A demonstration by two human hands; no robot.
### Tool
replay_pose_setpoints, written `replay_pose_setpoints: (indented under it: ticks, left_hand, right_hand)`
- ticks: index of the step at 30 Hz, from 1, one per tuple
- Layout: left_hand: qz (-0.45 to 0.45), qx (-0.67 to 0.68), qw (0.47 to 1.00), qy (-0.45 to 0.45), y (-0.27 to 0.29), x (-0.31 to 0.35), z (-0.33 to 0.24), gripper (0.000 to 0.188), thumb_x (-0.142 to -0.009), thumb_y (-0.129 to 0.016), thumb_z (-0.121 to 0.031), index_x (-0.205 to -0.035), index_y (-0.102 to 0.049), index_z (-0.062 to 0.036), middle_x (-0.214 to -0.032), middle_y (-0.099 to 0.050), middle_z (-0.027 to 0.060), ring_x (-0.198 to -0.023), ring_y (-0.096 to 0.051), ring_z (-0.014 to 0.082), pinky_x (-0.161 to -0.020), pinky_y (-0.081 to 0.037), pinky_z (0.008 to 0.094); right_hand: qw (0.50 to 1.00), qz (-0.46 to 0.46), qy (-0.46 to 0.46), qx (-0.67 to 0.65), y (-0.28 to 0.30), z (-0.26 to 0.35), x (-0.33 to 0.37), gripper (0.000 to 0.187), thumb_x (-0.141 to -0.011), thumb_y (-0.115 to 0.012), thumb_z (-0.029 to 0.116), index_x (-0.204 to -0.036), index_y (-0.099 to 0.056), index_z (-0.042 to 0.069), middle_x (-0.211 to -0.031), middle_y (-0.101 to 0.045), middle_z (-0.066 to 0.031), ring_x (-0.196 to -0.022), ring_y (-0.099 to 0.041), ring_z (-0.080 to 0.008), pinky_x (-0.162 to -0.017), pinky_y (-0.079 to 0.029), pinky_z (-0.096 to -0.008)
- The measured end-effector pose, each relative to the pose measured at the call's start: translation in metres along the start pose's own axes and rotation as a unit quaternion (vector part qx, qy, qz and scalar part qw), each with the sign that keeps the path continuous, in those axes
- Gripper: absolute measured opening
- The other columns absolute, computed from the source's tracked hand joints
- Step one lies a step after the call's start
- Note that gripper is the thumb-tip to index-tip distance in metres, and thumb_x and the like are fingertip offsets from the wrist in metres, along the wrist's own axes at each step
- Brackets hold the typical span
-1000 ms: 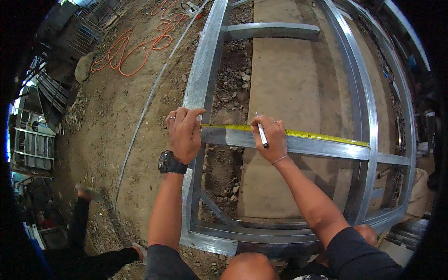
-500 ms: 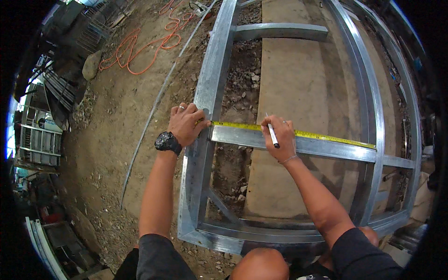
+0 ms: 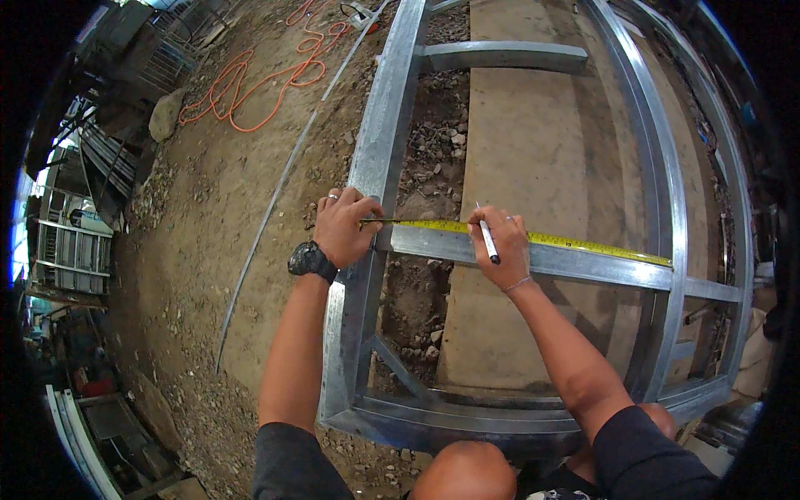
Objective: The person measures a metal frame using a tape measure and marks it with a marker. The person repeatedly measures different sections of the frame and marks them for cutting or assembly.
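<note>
A yellow tape measure blade [image 3: 596, 248] lies stretched along a metal crossbar [image 3: 425, 242] of a large silvery frame. At the crossbar's left end, my left hand [image 3: 346, 227] pinches the tape's end between thumb and fingers, over the frame's left side beam [image 3: 383, 125]. My right hand [image 3: 505, 240] grips a slim white marker [image 3: 487, 237] with a black lower end. That hand rests at the middle of the crossbar, its fingers against the tape. The tape runs on right to the inner long beam [image 3: 667, 183]; no tape case is visible.
Beneath the frame lie a tan board [image 3: 525, 150] and loose rubble [image 3: 429, 175]. A thin metal strip [image 3: 279, 187] stretches over the dirt floor to the left, with an orange cord [image 3: 292, 79] behind it. Metal racks [image 3: 75, 250] stand at the far left.
My left hand has shifted slightly right, and the tape's end now shows between its fingers instead of beside the fingertip. My right hand keeps its place with the marker.
</note>
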State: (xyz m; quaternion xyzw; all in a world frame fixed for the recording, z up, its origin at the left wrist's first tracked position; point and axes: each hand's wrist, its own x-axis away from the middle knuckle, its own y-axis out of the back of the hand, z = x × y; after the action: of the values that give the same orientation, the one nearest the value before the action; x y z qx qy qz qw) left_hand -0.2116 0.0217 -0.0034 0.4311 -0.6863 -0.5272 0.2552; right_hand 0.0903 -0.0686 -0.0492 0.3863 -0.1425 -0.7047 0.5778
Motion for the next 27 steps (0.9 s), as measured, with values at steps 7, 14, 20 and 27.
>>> replay_pose_setpoints:
  ticks: [7, 14, 20, 27]
  left_hand:
    - [0.048, 0.002, 0.999, -0.006, 0.013, -0.013, -0.002, 0.023, -0.084, -0.078, -0.019, -0.107, -0.08, -0.0221, -0.109, -0.066, 0.0069, -0.109, -0.058, 0.033, -0.098, -0.044, 0.0474]
    - [-0.2, -0.051, 0.978, 0.038, -0.017, 0.065, -0.053, 0.037, -0.095, -0.074, -0.024, -0.128, -0.069, -0.0082, -0.106, -0.067, 0.0164, -0.096, -0.062, 0.0414, -0.09, -0.048, 0.0537]
    - [-0.083, -0.117, 0.974, 0.173, -0.032, 0.227, -0.09, 0.051, -0.095, -0.077, -0.033, -0.139, -0.066, -0.0102, -0.107, -0.063, 0.0158, -0.104, -0.061, 0.0386, -0.099, -0.044, 0.0522]
    - [-0.058, -0.098, 0.973, 0.199, -0.04, 0.241, -0.087, 0.072, -0.092, -0.08, -0.029, -0.154, -0.051, -0.0073, -0.117, -0.06, 0.0222, -0.108, -0.058, 0.0442, -0.1, -0.041, 0.0607]
  right_hand:
    - [1.0, 0.005, 0.007, 0.021, -0.001, 0.0, -0.003, 0.013, -0.094, -0.069, 0.008, -0.105, -0.065, 0.015, -0.097, -0.072, -0.0034, -0.092, -0.069, -0.0267, -0.087, -0.044, -0.0423]
    - [1.0, 0.005, 0.005, 0.005, 0.003, -0.002, 0.0, 0.015, -0.093, -0.067, 0.007, -0.106, -0.065, 0.014, -0.099, -0.072, -0.0043, -0.096, -0.069, -0.0274, -0.088, -0.045, -0.0425]
    - [1.0, 0.006, 0.015, -0.006, 0.0, -0.004, -0.001, 0.018, -0.091, -0.067, 0.008, -0.108, -0.064, 0.014, -0.102, -0.072, -0.0067, -0.099, -0.069, -0.028, -0.091, -0.046, -0.0444]
    - [0.998, 0.05, -0.014, 0.022, -0.003, -0.005, 0.003, 0.025, -0.088, -0.069, 0.012, -0.112, -0.063, 0.016, -0.104, -0.069, -0.0051, -0.105, -0.067, -0.0278, -0.091, -0.046, -0.0445]
